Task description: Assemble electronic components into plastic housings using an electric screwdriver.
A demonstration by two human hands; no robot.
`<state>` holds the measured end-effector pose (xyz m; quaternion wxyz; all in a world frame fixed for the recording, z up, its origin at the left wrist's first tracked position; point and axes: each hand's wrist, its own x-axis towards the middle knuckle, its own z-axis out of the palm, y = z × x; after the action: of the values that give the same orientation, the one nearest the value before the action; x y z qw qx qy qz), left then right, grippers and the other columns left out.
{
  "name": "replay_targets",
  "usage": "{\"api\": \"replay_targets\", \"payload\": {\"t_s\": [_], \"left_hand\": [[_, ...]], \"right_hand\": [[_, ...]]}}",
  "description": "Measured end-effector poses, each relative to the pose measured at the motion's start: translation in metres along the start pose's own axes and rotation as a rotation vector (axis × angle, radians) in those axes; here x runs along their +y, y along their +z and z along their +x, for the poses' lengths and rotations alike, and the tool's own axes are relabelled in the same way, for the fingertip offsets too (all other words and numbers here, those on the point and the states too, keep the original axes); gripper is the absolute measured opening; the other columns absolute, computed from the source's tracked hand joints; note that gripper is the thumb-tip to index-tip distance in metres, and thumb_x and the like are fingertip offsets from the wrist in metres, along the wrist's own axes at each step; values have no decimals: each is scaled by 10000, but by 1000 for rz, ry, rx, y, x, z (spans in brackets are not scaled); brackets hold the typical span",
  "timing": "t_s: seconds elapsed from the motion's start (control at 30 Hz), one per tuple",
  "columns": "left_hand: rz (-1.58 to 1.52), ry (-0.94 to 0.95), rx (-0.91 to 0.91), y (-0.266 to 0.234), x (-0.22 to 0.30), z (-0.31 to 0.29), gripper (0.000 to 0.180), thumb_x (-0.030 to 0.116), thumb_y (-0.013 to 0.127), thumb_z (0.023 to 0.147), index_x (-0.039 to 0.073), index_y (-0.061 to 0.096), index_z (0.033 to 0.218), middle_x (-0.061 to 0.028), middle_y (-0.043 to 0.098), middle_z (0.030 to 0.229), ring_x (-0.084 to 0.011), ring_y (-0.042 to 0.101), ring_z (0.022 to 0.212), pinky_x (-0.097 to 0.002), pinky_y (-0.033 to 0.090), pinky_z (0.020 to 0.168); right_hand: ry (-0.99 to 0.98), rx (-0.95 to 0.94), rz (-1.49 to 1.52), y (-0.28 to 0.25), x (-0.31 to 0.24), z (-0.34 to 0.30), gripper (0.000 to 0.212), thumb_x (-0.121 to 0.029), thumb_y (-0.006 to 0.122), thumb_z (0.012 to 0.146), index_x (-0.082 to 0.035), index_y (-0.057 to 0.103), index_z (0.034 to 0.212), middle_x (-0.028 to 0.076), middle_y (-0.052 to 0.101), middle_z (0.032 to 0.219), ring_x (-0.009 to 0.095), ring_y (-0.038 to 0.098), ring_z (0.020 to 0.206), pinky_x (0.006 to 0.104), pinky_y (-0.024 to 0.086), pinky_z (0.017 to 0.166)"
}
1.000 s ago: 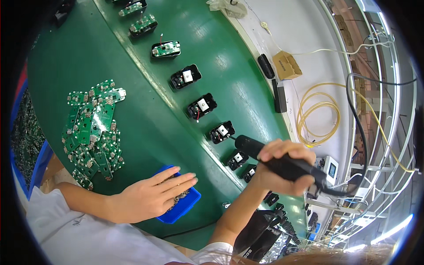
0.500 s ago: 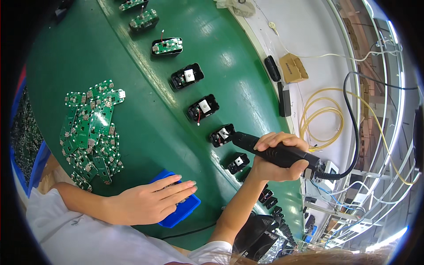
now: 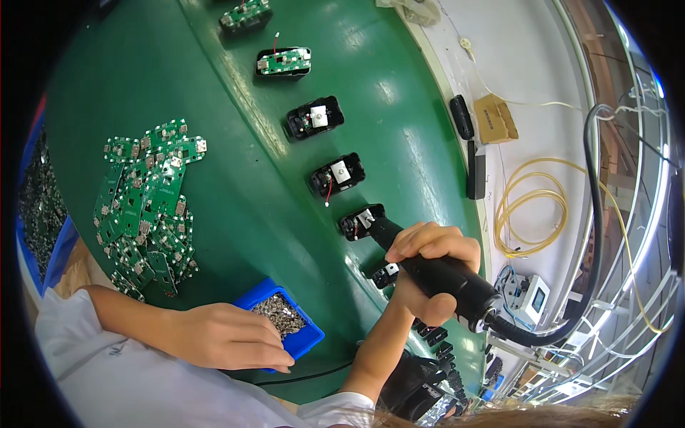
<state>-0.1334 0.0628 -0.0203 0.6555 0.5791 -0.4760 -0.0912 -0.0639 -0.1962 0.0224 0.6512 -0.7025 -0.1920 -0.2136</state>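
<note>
Plainly, your right hand [image 3: 409,291] grips the black screwdriver [image 3: 457,284], its tip at a black housing [image 3: 351,227] on the bench [image 3: 235,192]; your left hand [image 3: 225,337] hides part of the blue tray [image 3: 307,341], its grasp impossible to tell.

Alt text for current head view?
A person's right hand holds a black corded tool at a small black housing on a green table. The left hand is at a blue tray of metal bits. Green circuit boards lie piled farther left.

Electronics assembly workshop: green bench [image 3: 235,214], heap of circuit boards [image 3: 146,207], lined-up black housings [image 3: 338,176], corded driver [image 3: 434,277].
</note>
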Motion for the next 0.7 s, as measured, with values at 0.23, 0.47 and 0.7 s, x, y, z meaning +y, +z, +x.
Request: {"api": "replay_targets", "payload": {"t_s": [0.23,0.47,0.7], "left_hand": [[-381,-192,19,-7,7,4,176,70,757,827,34,733,998,-77,724,947,-198,708,848,-294,584,737],[-476,-384,114,-8,9,4,138,55,761,817,31,758,953,-91,746,928,-173,719,833,-269,576,739],[-250,-322,223,8,22,10,127,39,785,786,23,763,910,-95,746,878,-179,718,757,-263,576,674]], "right_hand": [[68,69,74,-12,4,10,653,-627,611,837,16,497,861,133,517,647,213,513,460,313,446,411],[-67,418,499,-34,-43,-2,584,-620,474,917,-46,559,851,85,508,599,151,420,376,273,356,330],[-389,170,950,22,-126,-48,469,-457,604,917,-19,468,819,110,518,570,202,547,383,332,512,331]]}}
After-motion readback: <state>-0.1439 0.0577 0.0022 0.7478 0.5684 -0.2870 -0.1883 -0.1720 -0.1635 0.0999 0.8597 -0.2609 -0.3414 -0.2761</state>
